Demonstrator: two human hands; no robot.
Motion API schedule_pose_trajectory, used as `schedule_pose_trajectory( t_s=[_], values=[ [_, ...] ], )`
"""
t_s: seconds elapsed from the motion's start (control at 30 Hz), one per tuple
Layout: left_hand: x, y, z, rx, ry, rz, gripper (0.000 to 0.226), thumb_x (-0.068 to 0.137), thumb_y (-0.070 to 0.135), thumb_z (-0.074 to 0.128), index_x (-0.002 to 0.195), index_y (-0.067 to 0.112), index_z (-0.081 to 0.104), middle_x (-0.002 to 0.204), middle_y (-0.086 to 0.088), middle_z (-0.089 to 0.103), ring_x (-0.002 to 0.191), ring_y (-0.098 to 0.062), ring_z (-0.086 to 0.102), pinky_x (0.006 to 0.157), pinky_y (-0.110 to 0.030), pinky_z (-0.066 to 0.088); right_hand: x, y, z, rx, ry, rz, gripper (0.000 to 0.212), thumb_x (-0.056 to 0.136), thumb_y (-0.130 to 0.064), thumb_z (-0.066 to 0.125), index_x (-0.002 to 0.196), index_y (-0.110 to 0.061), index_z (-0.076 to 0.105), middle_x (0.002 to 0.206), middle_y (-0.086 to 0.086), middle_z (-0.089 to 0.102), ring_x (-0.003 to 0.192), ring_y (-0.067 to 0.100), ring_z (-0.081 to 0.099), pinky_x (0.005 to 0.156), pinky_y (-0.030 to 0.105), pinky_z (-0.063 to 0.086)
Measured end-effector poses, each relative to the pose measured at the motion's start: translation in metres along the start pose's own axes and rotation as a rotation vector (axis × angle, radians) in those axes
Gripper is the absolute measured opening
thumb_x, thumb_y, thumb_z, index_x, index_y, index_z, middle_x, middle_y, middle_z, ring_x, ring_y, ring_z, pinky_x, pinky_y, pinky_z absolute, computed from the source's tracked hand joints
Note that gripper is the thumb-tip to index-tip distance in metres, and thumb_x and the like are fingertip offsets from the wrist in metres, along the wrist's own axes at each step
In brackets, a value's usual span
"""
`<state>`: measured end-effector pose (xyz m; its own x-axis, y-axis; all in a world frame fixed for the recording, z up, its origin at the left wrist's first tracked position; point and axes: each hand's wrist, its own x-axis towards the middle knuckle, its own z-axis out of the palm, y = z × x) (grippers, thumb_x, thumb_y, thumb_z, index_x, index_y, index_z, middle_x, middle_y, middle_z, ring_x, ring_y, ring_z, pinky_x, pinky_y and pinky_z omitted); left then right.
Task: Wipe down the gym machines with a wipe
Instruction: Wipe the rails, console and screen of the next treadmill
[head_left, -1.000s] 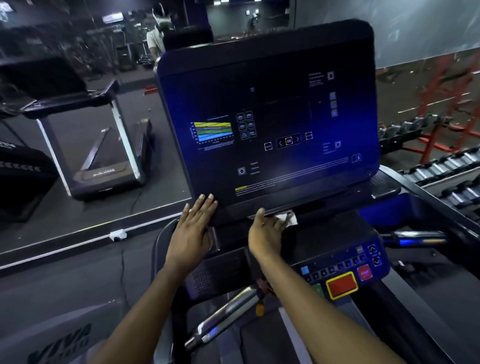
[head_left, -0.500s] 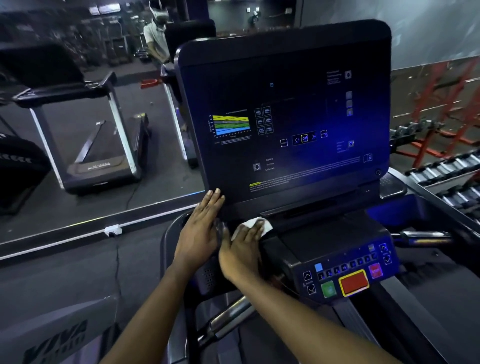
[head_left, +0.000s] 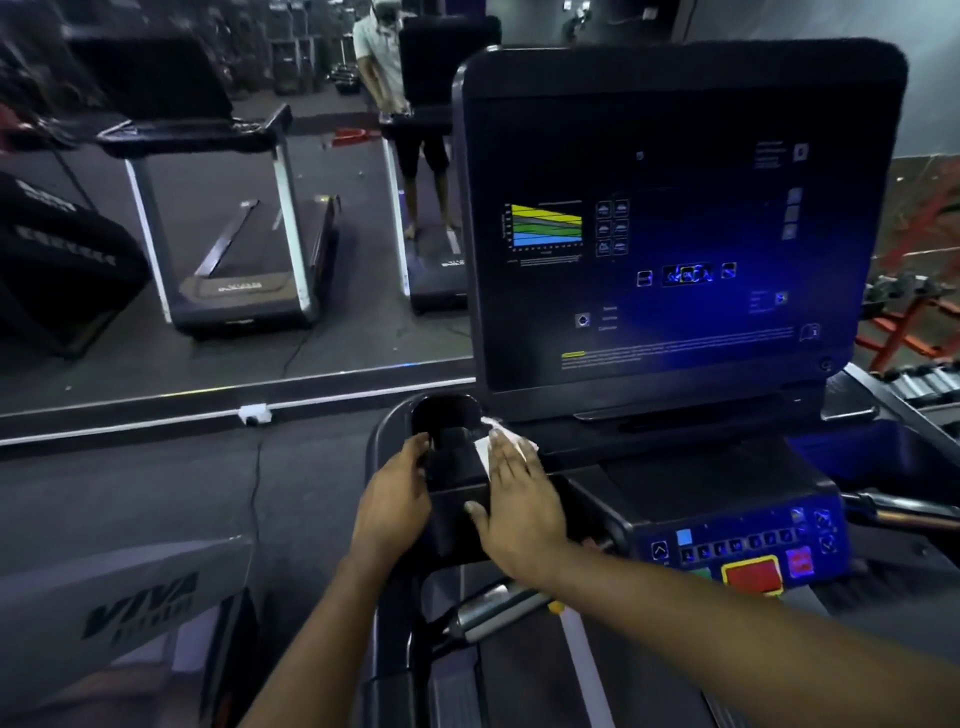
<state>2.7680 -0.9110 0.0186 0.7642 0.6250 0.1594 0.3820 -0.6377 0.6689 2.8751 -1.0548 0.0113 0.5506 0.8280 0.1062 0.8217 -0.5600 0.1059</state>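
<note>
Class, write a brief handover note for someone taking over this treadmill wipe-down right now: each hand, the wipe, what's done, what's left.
Right hand: flat, straight fingers pressing the white wipe onto the console ledge beside the cup holder.
Left hand: fingers curled over the ledge's left edge, steadying.
Done: wiping is under way at the ledge; no surface shows clearly as finished.
Left: probably the screen, button panel and chrome handlebar.
</note>
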Motion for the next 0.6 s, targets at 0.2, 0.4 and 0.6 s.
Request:
schedule_pose_trajectory(
  t_s=[0.2,0.4,0.6],
  values=[
    [-0.006,0.000,0.002,0.034,0.013,-0.017,0.048,0.095,0.022,0.047,0.142,0.023,0.052,0.137,-0.004,0.063,0.119,-0.028,0.062,0.091,-0.040,0.051,0.005,-0.003,-0.010,-0.105,-0.077,0.020,0.087,0.104,-0.056,0.028,0.156,0.009,0.002,0.167,0.022,0.001,0.156,0.028,-0.005,0.126,0.043,-0.008],
    [0.012,0.017,0.010,-0.035,0.074,-0.019,0.051,0.097,0.008,0.049,0.146,0.020,0.049,0.140,-0.009,0.058,0.124,-0.026,0.058,0.098,-0.038,0.049,-0.026,0.002,0.011,0.253,0.071,0.120,0.085,0.099,-0.054,0.033,0.160,-0.009,-0.005,0.168,0.002,-0.015,0.154,0.016,-0.017,0.127,0.040,0.001],
    [0.036,0.061,0.012,-0.064,0.268,0.278,0.061,0.096,-0.002,0.048,0.154,0.011,0.035,0.162,-0.004,0.033,0.149,-0.020,0.032,0.121,-0.035,0.028,-0.004,-0.004,0.001,0.617,-0.027,0.558,0.091,0.098,-0.063,0.013,0.155,0.000,-0.017,0.163,0.017,-0.027,0.153,0.026,-0.022,0.125,0.039,-0.012]
  ],
)
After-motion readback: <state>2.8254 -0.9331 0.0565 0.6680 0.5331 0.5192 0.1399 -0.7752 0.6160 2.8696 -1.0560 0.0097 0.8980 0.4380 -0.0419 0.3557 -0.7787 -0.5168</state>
